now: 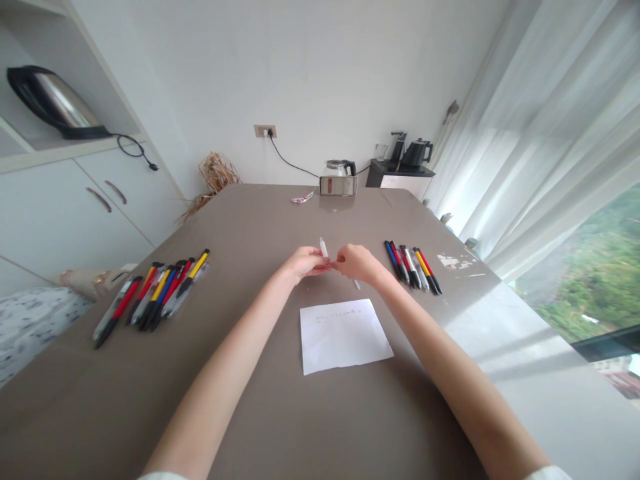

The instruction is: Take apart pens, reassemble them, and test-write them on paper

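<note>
Above the table, just beyond a sheet of white paper (345, 337), my two hands meet. My left hand (311, 262) is closed round a whitish, see-through pen barrel (323, 247), whose end sticks up past the fingers. Right beside it, my right hand (356, 262) is closed in a pinch, its fingertips at the barrel's lower part; what they hold is hidden. A short pale, clear piece (357, 285) shows below the right hand, and I cannot tell whether it is held or lies on the table. Faint writing runs along the paper's upper part.
Pens in several colours (155, 293) lie on the brown table (260, 400) at left; another group of pens (413, 268) is at right. At the far edge stand a metal-fronted box (339, 186) and a glass pot (336, 168). A kettle (63, 103) sits on the left shelf.
</note>
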Demonstrator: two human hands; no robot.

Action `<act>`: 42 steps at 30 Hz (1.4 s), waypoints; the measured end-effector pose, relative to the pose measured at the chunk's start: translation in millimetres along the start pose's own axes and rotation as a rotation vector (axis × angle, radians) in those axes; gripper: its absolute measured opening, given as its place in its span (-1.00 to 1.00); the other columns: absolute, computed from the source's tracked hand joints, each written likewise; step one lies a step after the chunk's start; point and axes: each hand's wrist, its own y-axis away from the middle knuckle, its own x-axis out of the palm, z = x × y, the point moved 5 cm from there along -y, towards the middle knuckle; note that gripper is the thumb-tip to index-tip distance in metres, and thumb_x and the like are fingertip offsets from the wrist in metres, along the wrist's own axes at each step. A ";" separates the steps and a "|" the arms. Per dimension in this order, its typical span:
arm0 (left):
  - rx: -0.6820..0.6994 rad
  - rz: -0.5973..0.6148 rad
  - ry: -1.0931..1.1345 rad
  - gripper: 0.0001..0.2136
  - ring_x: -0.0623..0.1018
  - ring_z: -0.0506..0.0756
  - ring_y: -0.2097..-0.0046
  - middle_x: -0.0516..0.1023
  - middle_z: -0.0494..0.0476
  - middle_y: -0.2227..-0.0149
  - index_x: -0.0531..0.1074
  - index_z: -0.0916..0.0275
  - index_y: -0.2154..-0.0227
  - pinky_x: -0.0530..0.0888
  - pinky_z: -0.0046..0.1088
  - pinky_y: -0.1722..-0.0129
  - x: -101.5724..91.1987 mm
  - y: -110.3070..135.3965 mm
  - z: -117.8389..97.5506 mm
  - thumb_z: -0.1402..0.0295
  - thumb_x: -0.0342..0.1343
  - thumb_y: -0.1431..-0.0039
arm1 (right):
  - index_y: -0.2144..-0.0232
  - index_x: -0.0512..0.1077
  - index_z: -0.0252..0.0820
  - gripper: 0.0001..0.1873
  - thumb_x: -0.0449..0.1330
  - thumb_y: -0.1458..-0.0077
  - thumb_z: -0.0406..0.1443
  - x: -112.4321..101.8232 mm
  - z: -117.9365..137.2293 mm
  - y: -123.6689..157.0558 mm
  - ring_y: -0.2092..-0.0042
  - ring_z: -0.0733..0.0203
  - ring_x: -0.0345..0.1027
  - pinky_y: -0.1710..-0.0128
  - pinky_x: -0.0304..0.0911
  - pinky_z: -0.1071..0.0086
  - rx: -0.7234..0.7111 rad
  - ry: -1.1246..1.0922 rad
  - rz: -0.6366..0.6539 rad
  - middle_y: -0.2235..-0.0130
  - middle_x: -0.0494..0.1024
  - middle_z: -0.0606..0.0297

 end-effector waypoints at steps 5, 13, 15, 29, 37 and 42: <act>-0.014 -0.068 -0.054 -0.86 0.51 0.03 0.40 0.49 0.12 0.49 0.38 0.34 0.50 0.43 -0.36 0.22 -6.4 0.9 -2.0 0.49 0.21 0.18 | 0.30 0.43 -0.26 -0.72 0.07 0.03 -0.22 5.7 -8.1 -3.8 0.24 0.08 0.37 0.35 0.19 0.39 0.074 0.139 -0.036 0.29 0.49 0.05; -0.034 -0.058 -0.074 -0.84 0.51 0.04 0.38 0.52 0.16 0.44 0.36 0.32 0.47 0.44 -0.37 0.24 -4.8 1.8 -1.7 0.49 0.20 0.19 | 0.23 0.41 -0.26 -0.72 0.08 0.05 -0.32 21.8 -12.4 -7.9 0.20 0.04 0.37 0.33 0.23 0.34 0.128 0.187 0.035 0.23 0.47 0.00; -0.041 -0.049 -0.101 -0.82 0.52 0.05 0.38 0.51 0.14 0.45 0.35 0.30 0.44 0.44 -0.36 0.25 -3.9 1.9 -1.1 0.49 0.19 0.18 | 0.22 0.41 -0.25 -0.69 0.10 0.06 -0.27 21.0 -13.3 -8.3 0.19 0.03 0.36 0.32 0.23 0.33 0.135 0.184 0.037 0.22 0.47 0.00; 0.017 0.022 -0.273 -0.88 0.46 0.00 0.50 0.45 0.08 0.50 0.29 0.26 0.45 0.43 -0.41 0.41 17.4 5.1 1.5 0.31 0.05 -0.01 | 0.42 0.45 -0.27 -0.55 -0.09 -0.06 -0.08 -5.5 -18.9 -6.9 0.31 0.16 0.36 0.36 0.14 0.43 0.084 0.044 -0.128 0.38 0.50 0.07; 0.146 0.089 -0.428 -0.78 0.46 -0.01 0.51 0.49 0.12 0.41 0.38 0.26 0.45 0.38 -0.52 0.56 23.6 5.2 0.0 0.19 0.06 0.04 | 0.48 0.47 -0.23 -0.67 -0.02 0.00 -0.18 -1.8 -16.0 -11.9 0.49 0.34 0.23 0.52 0.02 0.52 -0.062 -0.188 -0.151 0.51 0.48 0.26; 0.140 -0.018 -0.540 -0.82 0.47 0.02 0.55 0.51 0.17 0.45 0.42 0.29 0.51 0.38 -0.51 0.61 13.7 0.9 2.9 0.26 0.09 0.09 | 0.50 0.47 -0.24 -0.64 0.00 0.01 -0.11 15.9 -14.9 -18.3 0.49 0.35 0.24 0.52 0.02 0.53 -0.028 -0.198 -0.128 0.50 0.48 0.24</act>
